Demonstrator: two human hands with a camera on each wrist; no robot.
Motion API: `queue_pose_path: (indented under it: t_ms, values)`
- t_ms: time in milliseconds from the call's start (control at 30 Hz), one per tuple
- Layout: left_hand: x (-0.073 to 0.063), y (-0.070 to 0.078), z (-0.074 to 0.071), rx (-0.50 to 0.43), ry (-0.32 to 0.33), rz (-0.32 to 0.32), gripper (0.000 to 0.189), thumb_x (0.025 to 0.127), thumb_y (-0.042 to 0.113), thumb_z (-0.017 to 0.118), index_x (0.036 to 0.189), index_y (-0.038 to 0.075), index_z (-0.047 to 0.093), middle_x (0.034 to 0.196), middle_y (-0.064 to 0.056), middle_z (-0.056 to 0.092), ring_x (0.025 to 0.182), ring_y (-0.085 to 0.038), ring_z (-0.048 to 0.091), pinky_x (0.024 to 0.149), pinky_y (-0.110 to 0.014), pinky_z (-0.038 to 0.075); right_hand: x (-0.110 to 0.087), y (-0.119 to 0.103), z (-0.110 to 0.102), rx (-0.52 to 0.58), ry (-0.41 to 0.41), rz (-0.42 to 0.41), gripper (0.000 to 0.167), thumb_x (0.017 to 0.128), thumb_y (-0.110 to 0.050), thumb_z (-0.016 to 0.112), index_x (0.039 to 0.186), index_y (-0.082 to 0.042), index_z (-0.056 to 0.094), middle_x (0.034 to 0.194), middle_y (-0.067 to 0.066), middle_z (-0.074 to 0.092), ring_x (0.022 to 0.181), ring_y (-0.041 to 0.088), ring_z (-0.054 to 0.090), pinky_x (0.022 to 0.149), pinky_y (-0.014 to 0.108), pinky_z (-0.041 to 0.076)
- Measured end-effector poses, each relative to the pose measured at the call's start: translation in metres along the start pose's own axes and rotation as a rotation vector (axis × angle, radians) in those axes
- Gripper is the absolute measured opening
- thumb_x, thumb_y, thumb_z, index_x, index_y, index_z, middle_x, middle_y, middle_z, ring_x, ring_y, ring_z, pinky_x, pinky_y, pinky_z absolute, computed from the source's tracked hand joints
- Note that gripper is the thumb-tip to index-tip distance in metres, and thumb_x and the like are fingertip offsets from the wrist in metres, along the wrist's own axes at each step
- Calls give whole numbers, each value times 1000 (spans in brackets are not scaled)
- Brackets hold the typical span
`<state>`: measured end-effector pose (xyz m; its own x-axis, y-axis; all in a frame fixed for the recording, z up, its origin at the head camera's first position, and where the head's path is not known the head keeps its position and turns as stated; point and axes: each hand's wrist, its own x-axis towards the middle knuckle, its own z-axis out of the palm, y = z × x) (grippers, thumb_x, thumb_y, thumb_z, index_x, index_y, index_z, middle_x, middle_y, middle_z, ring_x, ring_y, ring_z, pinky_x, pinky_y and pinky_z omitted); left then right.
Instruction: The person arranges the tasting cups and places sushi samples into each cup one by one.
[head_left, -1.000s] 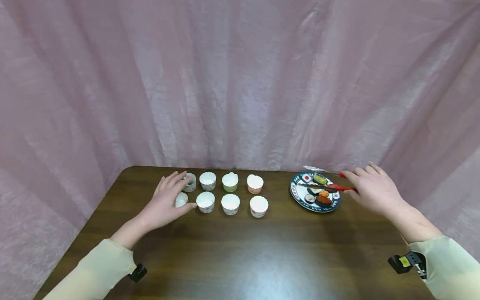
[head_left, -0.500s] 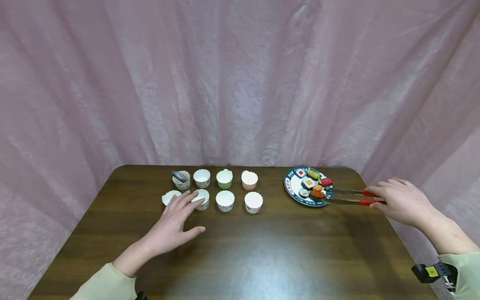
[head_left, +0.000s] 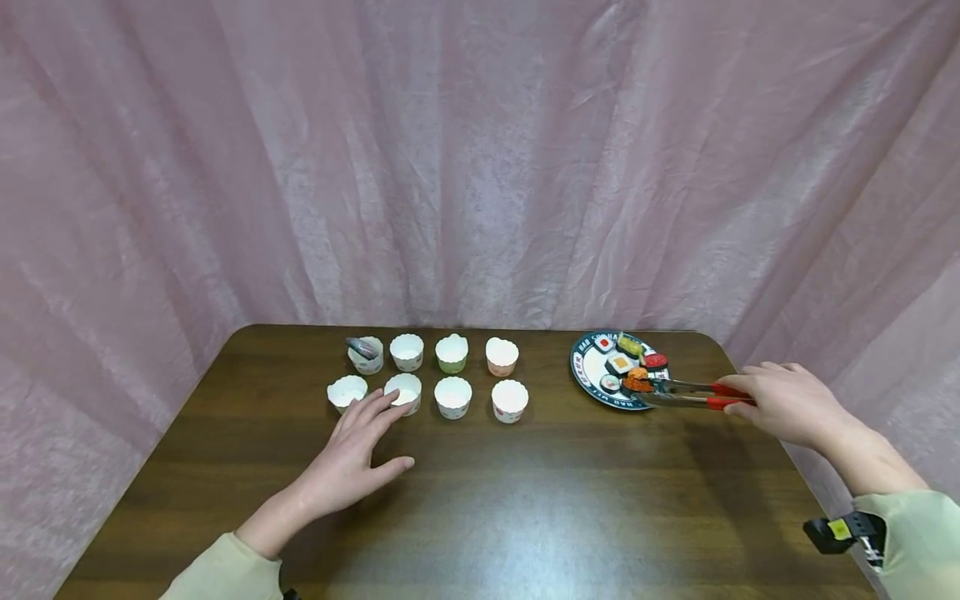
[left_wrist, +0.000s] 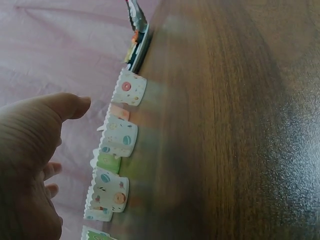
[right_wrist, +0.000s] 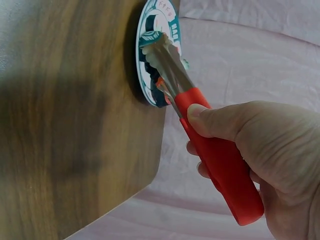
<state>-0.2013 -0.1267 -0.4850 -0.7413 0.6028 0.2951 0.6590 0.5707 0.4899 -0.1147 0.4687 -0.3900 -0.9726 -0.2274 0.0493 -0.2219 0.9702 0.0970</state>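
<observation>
My right hand (head_left: 787, 407) grips metal tongs with red handles (right_wrist: 220, 155), the thumb pressing on one handle. Their tips reach over the right front of a round plate (head_left: 576, 367) with a dark lettered rim and come together around an orange-topped sushi piece (head_left: 637, 384). Several other sushi pieces lie there, among them a green-topped one (head_left: 630, 346) and a red-topped one (head_left: 655, 361). My left hand (head_left: 348, 462) holds nothing; its fingers are spread, and the fingertips overlap a front-row paper cup (head_left: 403, 387) in the head view.
Several scalloped paper cups stand in two rows left of the plate, including a green cup (head_left: 452, 355) and an orange-based cup (head_left: 502, 357). A grey, silvery piece (head_left: 363, 348) rests in the back left cup. A pink curtain (head_left: 480, 167) hangs behind the brown table (head_left: 525, 500).
The tongs have drawn back rightward from across the plate and narrowed around the orange-topped piece. My left hand has moved nearer me, off the leftmost cups. The head view has shifted slightly.
</observation>
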Motion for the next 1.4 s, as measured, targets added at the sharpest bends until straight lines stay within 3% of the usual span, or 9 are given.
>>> queue_pose_path:
  t_ms: [333,667,767,900,1067,1167,1267,1333,1400]
  values:
    - [5,-8,-7,31,49,-13,74,90,40,79,152,14,49,162,-11,34,153,-37,18,117,-68,11,0,-3,3,-55,66,-43,33,83,-23,84,113,-10,77,82,-9,63,80,22,62,80,54,47]
    - [36,-29,-30,67,150,-100,75,88,39,80,150,10,50,163,-18,29,152,-42,13,119,-65,3,-16,2,-6,-140,287,-134,37,71,-24,85,105,-12,76,78,-9,61,75,24,60,81,54,46]
    - [48,-41,-38,110,151,-152,77,88,42,79,151,11,48,165,-18,25,153,-40,10,119,-66,1,-13,3,-10,-132,333,-167,35,85,-41,74,106,-12,76,80,-9,63,76,25,61,84,53,45]
    - [64,-56,-48,158,117,-211,80,88,49,77,154,14,46,166,-17,20,154,-39,7,118,-66,-2,3,-2,-19,-143,402,-224,82,101,-73,23,106,-10,75,82,-4,67,75,26,60,85,53,44]
    - [91,-65,-48,205,61,-248,83,87,55,75,155,16,45,167,-17,18,154,-40,5,118,-66,-2,22,-14,-30,-181,438,-275,97,100,-70,2,107,-7,75,82,2,68,76,30,61,88,57,45]
    - [105,-68,-45,232,23,-257,84,87,57,74,155,17,45,167,-18,18,153,-41,6,118,-67,-1,38,-23,-37,-198,437,-331,70,105,-63,36,108,-5,75,84,5,68,79,33,62,92,59,44]
    - [117,-70,-40,245,-17,-266,83,87,56,74,154,16,45,166,-19,19,153,-42,6,117,-68,2,56,-35,-43,-203,426,-378,39,86,-34,81,110,-4,74,86,6,69,83,34,62,96,61,43]
    - [124,-70,-36,244,-42,-269,84,86,55,75,154,15,46,166,-19,20,153,-43,7,117,-68,2,68,-45,-48,-192,416,-401,50,64,-13,91,110,-5,74,88,6,69,85,34,62,98,60,42]
    - [129,-68,-33,251,-66,-280,85,85,56,77,153,14,48,166,-19,22,153,-43,7,117,-67,3,80,-55,-51,-194,412,-419,52,63,-10,93,111,-5,74,89,6,69,87,35,62,100,60,42]
